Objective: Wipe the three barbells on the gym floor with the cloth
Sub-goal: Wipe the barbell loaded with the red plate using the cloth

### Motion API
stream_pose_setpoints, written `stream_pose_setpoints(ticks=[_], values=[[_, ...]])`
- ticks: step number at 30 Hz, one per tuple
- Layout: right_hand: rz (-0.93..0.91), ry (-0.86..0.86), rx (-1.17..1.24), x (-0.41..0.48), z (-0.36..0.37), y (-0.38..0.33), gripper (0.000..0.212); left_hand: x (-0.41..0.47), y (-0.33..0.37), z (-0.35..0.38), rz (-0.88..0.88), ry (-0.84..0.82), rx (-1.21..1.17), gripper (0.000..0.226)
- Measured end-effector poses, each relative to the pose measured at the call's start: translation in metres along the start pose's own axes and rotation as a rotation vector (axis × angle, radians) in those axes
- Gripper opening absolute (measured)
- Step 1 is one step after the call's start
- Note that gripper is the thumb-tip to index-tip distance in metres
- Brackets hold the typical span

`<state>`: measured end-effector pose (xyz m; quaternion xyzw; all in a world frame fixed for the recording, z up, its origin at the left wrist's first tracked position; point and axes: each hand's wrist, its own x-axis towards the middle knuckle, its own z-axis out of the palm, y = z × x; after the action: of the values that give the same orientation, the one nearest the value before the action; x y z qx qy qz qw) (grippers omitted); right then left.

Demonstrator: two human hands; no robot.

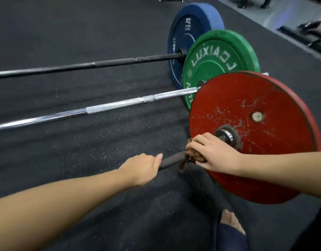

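Low at five o'clock, our right hand [215, 155] clamped its fingers [196, 142] and the brown cloth [189, 153] round the nearest barbell [172, 161], just beside the red plate [261, 105], while our left hand [143, 167], at its nine o'clock, gripped the bare shaft, probably to stop it rolling.

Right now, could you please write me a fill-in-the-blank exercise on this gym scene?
The right hand holds a brown cloth round the nearest bar, by the nearest plate, which is ___.
The middle plate, on the silver bar, is ___.
The farthest plate is ___.
Missing words: red; green; blue.
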<state>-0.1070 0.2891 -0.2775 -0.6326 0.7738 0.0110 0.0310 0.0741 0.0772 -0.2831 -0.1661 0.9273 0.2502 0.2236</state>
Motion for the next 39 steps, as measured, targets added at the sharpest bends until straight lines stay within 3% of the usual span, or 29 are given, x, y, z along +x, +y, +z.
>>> stream_pose_setpoints(ticks=[4,7,10,15,20,24,29,33,39], values=[[-0.030,-0.097,-0.098,-0.013,-0.020,0.034,0.049,0.003,-0.005,0.002,0.004,0.010,-0.002,0.051],[0.059,-0.060,-0.122,-0.024,-0.022,0.053,0.046,0.001,-0.003,0.003,0.016,0.042,-0.014,0.046],[0.148,0.042,-0.072,-0.012,-0.007,0.023,0.041,0.001,-0.003,0.004,0.012,0.073,-0.056,0.042],[0.059,0.053,-0.002,0.015,0.009,-0.027,0.049,-0.002,0.000,0.000,0.021,0.044,-0.030,0.040],[-0.095,-0.058,-0.044,0.017,-0.009,-0.009,0.045,-0.005,0.000,-0.002,0.018,0.019,0.023,0.042],[-0.052,-0.057,-0.095,0.002,-0.018,0.019,0.042,-0.003,0.000,0.002,-0.002,0.058,-0.024,0.035],[-0.040,-0.029,-0.137,0.003,-0.011,0.019,0.035,0.001,-0.004,0.003,0.035,0.026,0.015,0.049],[0.054,0.006,-0.107,0.012,0.006,-0.012,0.055,0.005,-0.008,0.001,0.038,0.002,-0.017,0.057],[-0.159,0.033,-0.021,0.028,0.006,-0.038,0.048,0.006,-0.007,-0.001,0.019,-0.021,-0.056,0.053]])
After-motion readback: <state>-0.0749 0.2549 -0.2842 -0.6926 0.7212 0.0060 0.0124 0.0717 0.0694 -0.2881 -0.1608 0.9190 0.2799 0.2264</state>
